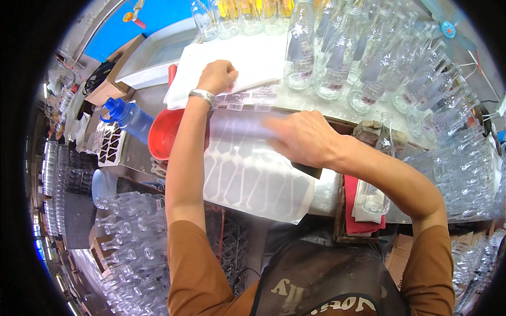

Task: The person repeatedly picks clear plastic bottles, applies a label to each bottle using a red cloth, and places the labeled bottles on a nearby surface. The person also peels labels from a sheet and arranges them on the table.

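My left hand (216,78), fingers curled closed, rests on a stack of white paper (258,55); whatever its fingers may hold is hidden. Beside it lie small printed labels (247,98). My right hand (305,138) is smeared by motion and closed around a flat tool (308,170), whose dark end shows below the palm. A pale blurred band runs from its fingers toward my left forearm. Under this hand spreads a translucent sheet (255,181) of grey, bottle-shaped label panels, its near edge hanging over the table edge.
Labelled glass bottles (334,66) crowd the back and right of the table. To the left are a red container (166,138), a blue water bottle (132,120) and more glass bottles (132,237) below. A clear bottle (373,199) rests on cloths at right. A fan (448,29) stands behind.
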The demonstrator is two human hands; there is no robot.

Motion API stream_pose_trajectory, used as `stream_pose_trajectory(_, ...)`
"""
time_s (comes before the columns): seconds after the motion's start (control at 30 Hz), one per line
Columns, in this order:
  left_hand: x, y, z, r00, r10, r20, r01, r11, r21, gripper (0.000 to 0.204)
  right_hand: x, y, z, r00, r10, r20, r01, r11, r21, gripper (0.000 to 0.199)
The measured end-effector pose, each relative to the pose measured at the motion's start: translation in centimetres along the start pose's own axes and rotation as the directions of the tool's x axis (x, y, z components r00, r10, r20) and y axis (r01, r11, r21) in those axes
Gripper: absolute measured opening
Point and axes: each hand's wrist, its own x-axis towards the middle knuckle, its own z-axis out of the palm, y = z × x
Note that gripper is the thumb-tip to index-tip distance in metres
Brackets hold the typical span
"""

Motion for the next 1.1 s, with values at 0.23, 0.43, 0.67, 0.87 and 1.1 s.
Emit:
stream_pose_trajectory(0.23,0.8,0.7,-4.4,0.874,-0.164,-0.458,0.050,0.967,-0.251,0.026,-1.5,0.9,-0.2,0.999,0.007,-0.038,-0.006,1.000,0.025,0.020)
stream_pose_trajectory(0.43,1.1,-2.6,-0.5,0.954,-0.243,-0.177,0.212,0.960,-0.182,0.029,-1.7,0.9,0.0,1.000,0.017,0.008,-0.017,1.000,0.008,0.023)
stream_pose_trajectory(0.67,1.5,-0.1,-4.6,0.837,-0.238,-0.493,0.091,0.949,-0.303,0.029,-2.2,1.8,-0.4,0.995,0.095,0.035,-0.096,0.995,0.020,0.028)
stream_pose_trajectory(0.87,1.9,-0.9,-5.1,0.834,-0.223,-0.505,0.082,0.955,-0.286,0.030,-1.9,1.4,-0.3,0.996,0.075,0.043,-0.077,0.997,0.034,0.029)
stream_pose_trajectory(1.1,1.3,0.3,-1.8,0.942,-0.067,-0.330,0.017,0.988,-0.151,0.029,-1.7,1.2,-0.3,0.991,0.099,0.085,-0.103,0.994,0.038,0.026)
